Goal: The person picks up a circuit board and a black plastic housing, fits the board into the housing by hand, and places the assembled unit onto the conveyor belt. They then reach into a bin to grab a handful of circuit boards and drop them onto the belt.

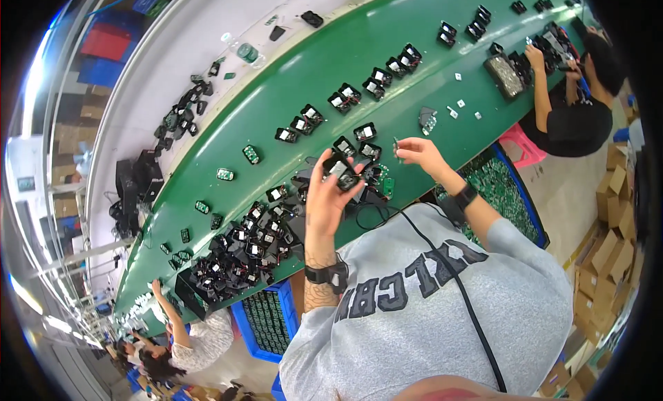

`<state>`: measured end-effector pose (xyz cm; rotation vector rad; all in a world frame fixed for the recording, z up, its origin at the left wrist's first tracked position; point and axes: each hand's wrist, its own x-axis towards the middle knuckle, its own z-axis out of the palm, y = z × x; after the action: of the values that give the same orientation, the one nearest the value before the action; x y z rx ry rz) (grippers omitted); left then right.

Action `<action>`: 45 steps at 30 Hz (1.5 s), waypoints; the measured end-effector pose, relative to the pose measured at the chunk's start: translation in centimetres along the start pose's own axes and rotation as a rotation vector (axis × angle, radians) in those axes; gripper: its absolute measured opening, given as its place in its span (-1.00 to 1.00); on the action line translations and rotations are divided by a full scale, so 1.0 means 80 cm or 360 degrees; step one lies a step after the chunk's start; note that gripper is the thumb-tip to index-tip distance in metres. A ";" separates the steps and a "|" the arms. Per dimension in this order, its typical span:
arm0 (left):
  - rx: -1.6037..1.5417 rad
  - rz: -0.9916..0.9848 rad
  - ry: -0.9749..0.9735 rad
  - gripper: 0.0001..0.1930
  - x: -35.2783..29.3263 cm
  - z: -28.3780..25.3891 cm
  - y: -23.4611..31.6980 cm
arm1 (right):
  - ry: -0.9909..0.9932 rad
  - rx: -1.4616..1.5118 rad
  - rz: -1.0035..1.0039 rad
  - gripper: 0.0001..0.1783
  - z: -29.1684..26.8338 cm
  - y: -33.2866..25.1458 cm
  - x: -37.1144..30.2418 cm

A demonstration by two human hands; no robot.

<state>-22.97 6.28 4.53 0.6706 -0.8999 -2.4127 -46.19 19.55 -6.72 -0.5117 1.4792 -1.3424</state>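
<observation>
1. Head view: the left hand (326,202) grasps an open black plastic housing with a pale part inside (338,171), raised over the long green counter (276,101), close to its near edge.
2. The right hand (420,154) pinches what looks like a thin green circuit board (396,148), apart from the housing.
3. A heap of black plastic housings (245,249) lies along the near edge, left of both hands.
4. The step in hand seems to be pairing board with housing; fitting or checking, I cannot tell.
5. The next move probably calls for squaring the board to the opening while the left hand steadies the housing.
</observation>
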 end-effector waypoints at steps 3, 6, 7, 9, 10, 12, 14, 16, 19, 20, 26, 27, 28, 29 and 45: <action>0.0387 0.0323 0.0099 -0.42 -0.015 0.040 -0.003 | -0.0296 0.0475 -0.0032 -0.60 0.034 -0.046 -0.030; 0.0530 0.0531 0.0129 -0.40 -0.024 0.047 -0.003 | -0.0553 0.0717 -0.0096 -0.59 0.060 -0.075 -0.044; 0.0728 0.0644 0.0161 -0.41 -0.029 0.048 0.000 | -0.0598 0.0667 -0.0159 -0.60 0.068 -0.082 -0.049; 0.0831 0.0783 0.0184 -0.45 -0.035 0.052 0.006 | -0.0640 0.0681 -0.0218 -0.62 0.082 -0.087 -0.053; 0.0839 0.0792 0.0189 -0.45 -0.037 0.053 0.009 | -0.0651 0.0683 -0.0223 -0.62 0.089 -0.087 -0.052; 0.0715 0.0818 0.0167 -0.46 -0.041 0.054 0.014 | -0.0569 0.0576 -0.0209 -0.62 0.102 -0.084 -0.050; 0.0721 0.0828 0.0144 -0.47 -0.042 0.052 0.017 | -0.0599 0.0625 -0.0161 -0.62 0.108 -0.082 -0.050; 0.0811 0.0779 0.0067 -0.47 -0.045 0.054 0.020 | -0.0657 0.0656 -0.0194 -0.62 0.112 -0.080 -0.052; 0.0946 0.0797 0.0043 -0.48 -0.051 0.052 0.017 | -0.0638 0.0651 -0.0170 -0.62 0.116 -0.086 -0.057; 0.0971 0.0797 0.0031 -0.49 -0.053 0.051 0.015 | -0.0637 0.0648 -0.0164 -0.62 0.116 -0.085 -0.058; 0.1193 0.0808 0.0141 -0.49 -0.061 0.042 0.008 | -0.0658 0.0729 -0.0311 -0.70 0.112 -0.082 -0.062; 0.1221 0.0788 0.0131 -0.49 -0.063 0.042 0.006 | -0.0582 0.0723 -0.0338 -0.65 0.112 -0.083 -0.063; 0.1219 0.0793 0.0136 -0.49 -0.065 0.043 0.005 | -0.0511 0.0717 -0.0365 -0.61 0.112 -0.084 -0.063; 0.1228 0.0778 0.0139 -0.48 -0.067 0.044 0.003 | -0.0517 0.0714 -0.0366 -0.61 0.111 -0.082 -0.063; 0.1335 0.0637 0.0039 -0.46 -0.074 0.049 0.001 | -0.0396 0.0420 -0.0440 -0.69 0.100 -0.072 -0.067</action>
<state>-20.72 11.49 8.85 0.7000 -1.8542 -1.6176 -38.96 18.64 1.80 -0.7013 1.0365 -1.5978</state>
